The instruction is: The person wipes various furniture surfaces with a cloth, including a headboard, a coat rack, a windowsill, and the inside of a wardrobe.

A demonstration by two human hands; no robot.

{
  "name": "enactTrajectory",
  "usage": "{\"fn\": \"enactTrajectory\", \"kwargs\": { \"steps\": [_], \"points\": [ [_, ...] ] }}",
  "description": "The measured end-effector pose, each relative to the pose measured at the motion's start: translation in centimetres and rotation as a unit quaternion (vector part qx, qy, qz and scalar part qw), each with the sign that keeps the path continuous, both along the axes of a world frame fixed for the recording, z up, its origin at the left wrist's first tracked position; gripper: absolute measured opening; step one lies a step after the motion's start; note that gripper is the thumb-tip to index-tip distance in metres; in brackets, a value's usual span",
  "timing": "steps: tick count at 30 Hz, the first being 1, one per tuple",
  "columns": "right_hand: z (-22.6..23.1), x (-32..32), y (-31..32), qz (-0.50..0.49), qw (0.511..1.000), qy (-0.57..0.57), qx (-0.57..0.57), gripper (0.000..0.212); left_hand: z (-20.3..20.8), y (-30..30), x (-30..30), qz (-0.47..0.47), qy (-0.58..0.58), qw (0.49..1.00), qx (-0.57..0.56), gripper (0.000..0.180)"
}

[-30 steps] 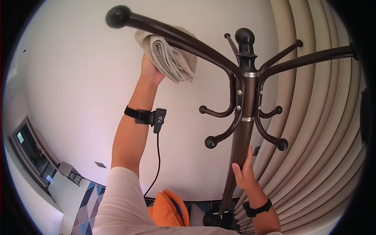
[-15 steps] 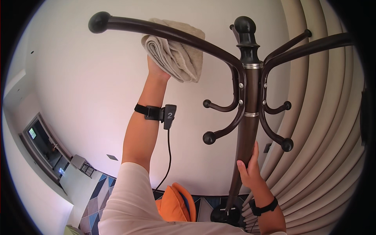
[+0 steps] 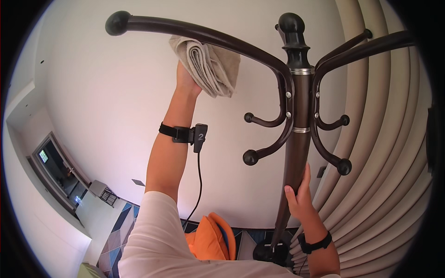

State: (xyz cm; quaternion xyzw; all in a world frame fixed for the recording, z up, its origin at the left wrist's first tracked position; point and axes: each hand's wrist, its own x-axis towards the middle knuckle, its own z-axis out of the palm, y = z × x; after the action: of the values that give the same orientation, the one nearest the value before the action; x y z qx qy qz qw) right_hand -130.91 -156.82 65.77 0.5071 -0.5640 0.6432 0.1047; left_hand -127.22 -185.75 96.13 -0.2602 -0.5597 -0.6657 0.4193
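Left hand [image 3: 187, 81] up with a folded beige towel [image 3: 218, 69], right hand [image 3: 300, 200] on a dark coat stand [image 3: 301, 104].
Over to my left, a grey stool [image 3: 101, 190] sits near the doorway [image 3: 60, 160]; then the left hand grips the towel, fingers hidden, by the stand's long upper arm, whether touching I can't tell. An orange cushion [image 3: 207, 238] lies low down. Next rises the stand with its 2 silver bands, the right hand curled around its pole, then a pleated beige curtain [image 3: 371, 185].

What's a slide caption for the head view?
Left hand holds a folded towel by one arm of a coat rack; right hand grips its pole beside a curtain.
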Motion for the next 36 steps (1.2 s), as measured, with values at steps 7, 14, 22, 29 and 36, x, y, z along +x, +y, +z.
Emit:
{"fn": "enactTrajectory", "kwargs": {
  "steps": [7, 14, 22, 29, 36],
  "points": [
    [-0.1, 0.2, 0.0, 0.016, 1.000, -0.004, -0.014, 0.073, -1.1, 2.2, 0.9, -0.186, 0.029, 0.982, 0.022, 0.039],
    [0.0, 0.8, 0.0, 0.003, 1.000, 0.001, -0.006, 0.073, -0.1, 1.8, 0.7, -0.179, 0.026, 0.982, 0.057, 0.039],
    [0.1, 1.1, -0.1, 0.003, 1.000, -0.009, -0.009, 0.074, 0.0, 1.6, -0.3, -0.174, 0.020, 0.985, 0.007, 0.043],
    [0.4, 0.9, 0.3, 0.000, 1.000, 0.008, -0.011, 0.075, -0.2, 3.6, -1.0, -0.139, 0.036, 0.990, -0.013, 0.043],
    [0.4, -0.5, -0.5, -0.006, 1.000, 0.023, -0.004, 0.074, 0.4, 3.0, 0.2, -0.101, 0.000, 0.995, -0.014, 0.036]
  ]
}}
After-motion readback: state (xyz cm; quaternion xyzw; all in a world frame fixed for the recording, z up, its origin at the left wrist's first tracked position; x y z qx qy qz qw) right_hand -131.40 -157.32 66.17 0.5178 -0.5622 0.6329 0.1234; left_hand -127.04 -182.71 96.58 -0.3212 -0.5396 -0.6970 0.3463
